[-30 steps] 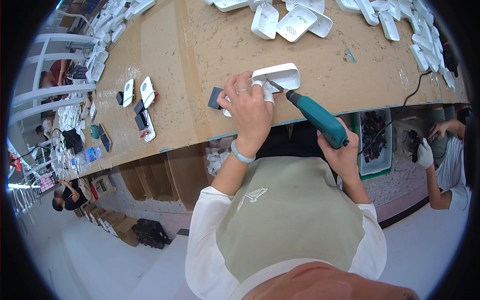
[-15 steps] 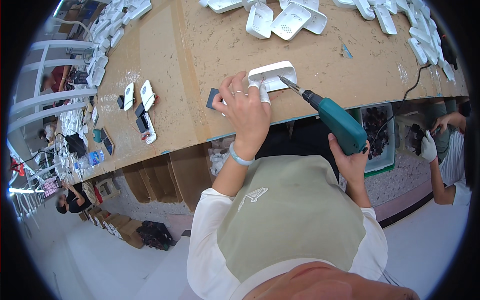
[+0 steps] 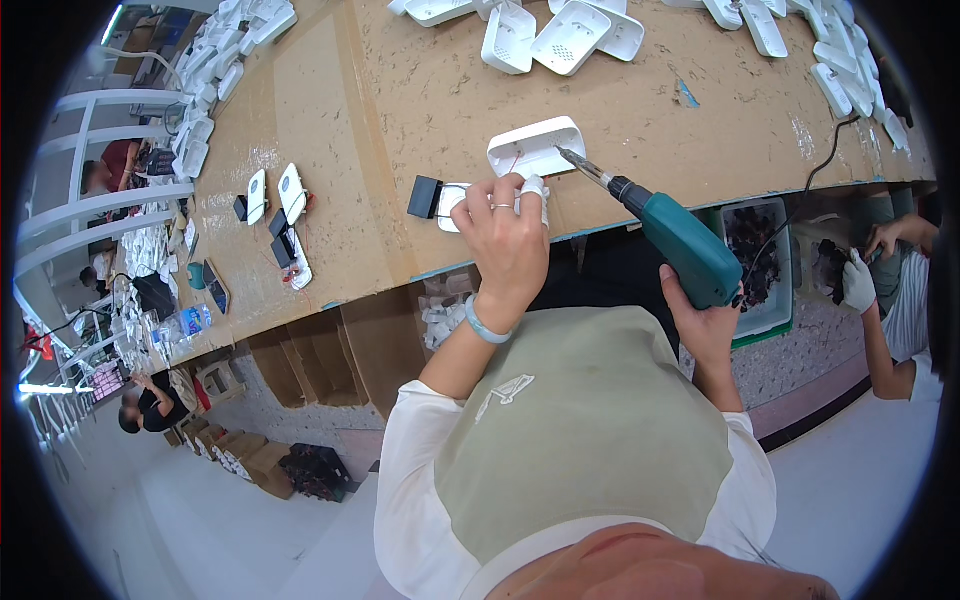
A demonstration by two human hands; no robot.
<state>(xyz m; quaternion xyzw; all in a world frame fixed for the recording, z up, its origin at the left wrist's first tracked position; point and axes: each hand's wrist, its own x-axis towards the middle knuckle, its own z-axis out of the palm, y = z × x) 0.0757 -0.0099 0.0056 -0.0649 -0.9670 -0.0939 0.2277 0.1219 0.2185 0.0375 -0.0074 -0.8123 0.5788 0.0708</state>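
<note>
My right hand (image 3: 706, 318) is wrapped around the rear of a teal soldering gun (image 3: 690, 248). Its slender metal tip points up and left, at the inside of a white rectangular plastic housing (image 3: 512, 148) with a thin red wire in it. My left hand (image 3: 507, 238), with a ring and white wrapping on a finger, curls over a white plate (image 3: 452, 208) in front of the housing. Its fingers partly hide the plate and their exact grip. A small dark box (image 3: 424, 197) lies beside the plate, joined to it by a black wire.
White plates with dark boxes (image 3: 291, 192) lie to the left. White housings (image 3: 570, 40) are heaped at the back. A black cord (image 3: 808, 185) runs over the table edge at right, above a bin (image 3: 782, 318) of dark parts. A co-worker's gloved hand (image 3: 858, 284) is far right.
My left hand has moved slightly right and down, uncovering more of the white plate and dark box. The view has shifted slightly. The soldering gun's tip stays at the housing.
</note>
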